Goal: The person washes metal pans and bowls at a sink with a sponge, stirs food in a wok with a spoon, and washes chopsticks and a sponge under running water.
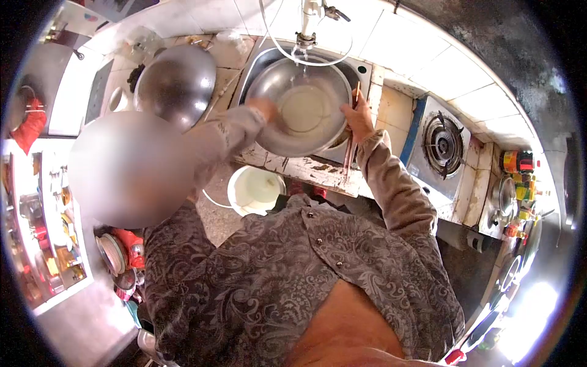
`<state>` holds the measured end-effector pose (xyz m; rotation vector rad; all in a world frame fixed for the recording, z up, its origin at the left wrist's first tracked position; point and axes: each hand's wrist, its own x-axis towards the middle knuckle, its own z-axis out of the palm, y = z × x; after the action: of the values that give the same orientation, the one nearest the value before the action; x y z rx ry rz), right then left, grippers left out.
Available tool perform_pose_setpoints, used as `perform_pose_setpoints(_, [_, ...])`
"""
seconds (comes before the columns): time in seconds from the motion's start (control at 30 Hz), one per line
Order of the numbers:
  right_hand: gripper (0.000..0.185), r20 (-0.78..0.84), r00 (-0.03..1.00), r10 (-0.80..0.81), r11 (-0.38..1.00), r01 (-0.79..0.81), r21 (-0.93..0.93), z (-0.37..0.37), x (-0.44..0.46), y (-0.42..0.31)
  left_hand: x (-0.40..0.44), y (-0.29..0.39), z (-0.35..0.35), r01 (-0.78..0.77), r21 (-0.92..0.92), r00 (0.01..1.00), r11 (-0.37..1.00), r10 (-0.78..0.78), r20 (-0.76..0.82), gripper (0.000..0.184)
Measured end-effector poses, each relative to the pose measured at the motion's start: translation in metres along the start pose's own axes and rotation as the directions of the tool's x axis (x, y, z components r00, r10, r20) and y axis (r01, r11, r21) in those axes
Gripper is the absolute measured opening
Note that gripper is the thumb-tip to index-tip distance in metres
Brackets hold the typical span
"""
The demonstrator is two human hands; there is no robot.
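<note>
My patterned shirt [257, 275] fills the lower view, 7 to 5 o'clock. Sink [249, 68] sits at 12, set in a tiled counter [394, 110]. Stove [422, 159] is between 2 and 3 o'clock, right of the sink, with one round burner [443, 144] showing. Wide metal basin [312, 144] is at 12, over the sink and covering most of it, directly under the tap [307, 24]. Round metal pan or lid [175, 85], can't tell which, lies at 10 o'clock, left of the sink. Pale bucket [257, 189] stands below the counter's front edge, just off view centre toward 10.

Water runs in thin streams from the tap into the basin; the basin's round bottom looks pale, liquid depth unclear. White hose [351, 49] loops around the tap, over the basin's far side.

My right hand [361, 116] is closed on the basin rim at the basin's 3 o'clock, thumb on the near side. Thin light stick [358, 89] shows by those fingers; can't tell if I'm holding it. My left hand [264, 110] is at the basin's 9 o'clock side, motion-blurred; can't tell whether it's wide or narrow.
</note>
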<state>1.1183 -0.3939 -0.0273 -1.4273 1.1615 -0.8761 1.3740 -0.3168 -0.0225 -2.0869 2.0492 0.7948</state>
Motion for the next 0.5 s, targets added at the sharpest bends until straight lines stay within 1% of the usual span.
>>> perform_pose_setpoints(0.03, [0.023,0.038,0.998,0.052,0.983,-0.058,0.173,0.006,-0.010,-0.027,0.019,-0.011,-0.009,0.089,-0.035,0.991,0.995,-0.091,-0.093,0.028])
perform_pose_setpoints(0.07, [0.023,0.036,0.999,0.038,0.988,-0.043,0.148,0.010,-0.006,-0.026,0.038,-0.014,-0.015,0.098,-0.127,0.967,0.987,-0.124,-0.222,0.028])
perform_pose_setpoints(0.1, [0.023,0.037,0.999,0.026,0.992,-0.031,0.121,0.014,-0.001,-0.023,0.057,-0.010,-0.012,0.028,-0.202,0.936,0.979,-0.097,-0.338,0.029])
perform_pose_setpoints(0.13, [0.023,0.034,0.999,0.018,0.995,-0.021,0.096,0.018,0.002,-0.021,0.075,0.008,-0.011,-0.031,-0.315,0.957,0.949,-0.062,-0.282,0.029])
perform_pose_setpoints(0.17, [0.024,0.025,0.999,0.043,0.998,-0.044,0.044,0.020,-0.001,-0.026,0.082,0.030,-0.003,-0.107,-0.387,0.974,0.916,0.019,-0.224,0.028])
perform_pose_setpoints(0.2, [0.028,0.020,0.999,0.034,0.999,-0.033,-0.028,0.016,0.000,-0.023,0.084,0.048,0.012,-0.201,-0.407,0.974,0.891,0.139,-0.179,0.028])
perform_pose_setpoints(0.27, [0.036,0.017,1.000,0.008,0.986,-0.005,-0.164,0.004,0.012,-0.008,0.065,0.060,0.044,-0.417,-0.343,0.907,0.842,0.409,-0.100,0.027])
perform_pose_setpoints(0.3, [0.038,0.041,0.999,-0.006,0.995,0.010,-0.097,-0.001,0.019,0.003,0.049,0.056,0.048,-0.454,-0.251,0.886,0.855,0.462,-0.027,0.027])
perform_pose_setpoints(0.33, [0.039,0.010,1.000,0.009,0.996,-0.008,-0.085,-0.004,0.021,0.017,0.037,0.040,0.042,-0.405,-0.132,0.908,0.905,0.415,0.057,0.026])
perform_pose_setpoints(0.37, [0.040,-0.024,0.999,0.025,0.997,-0.026,-0.074,-0.004,0.011,0.001,0.030,0.022,0.030,-0.263,-0.027,0.960,0.964,0.264,0.095,0.026])
perform_pose_setpoints(0.4, [0.040,-0.056,0.998,0.038,0.997,-0.042,-0.066,-0.004,0.006,-0.009,0.033,0.003,0.015,-0.061,0.030,0.997,0.998,0.060,0.047,0.025])
perform_pose_setpoints(0.43, [0.043,-0.028,1.000,0.003,0.995,-0.005,-0.097,-0.004,0.024,0.033,0.043,-0.010,0.004,0.127,-0.005,0.988,0.992,-0.127,-0.083,0.025])
perform_pose_setpoints(0.47, [0.038,-0.017,0.998,0.062,0.998,-0.061,0.022,0.001,0.019,0.019,0.059,-0.015,-0.005,0.228,-0.140,0.933,0.963,-0.257,-0.251,0.024])
perform_pose_setpoints(0.5, [0.033,0.005,0.993,0.118,0.983,-0.117,0.139,0.010,0.008,-0.010,0.067,-0.006,-0.025,0.215,-0.377,0.833,0.901,-0.371,-0.412,0.024])
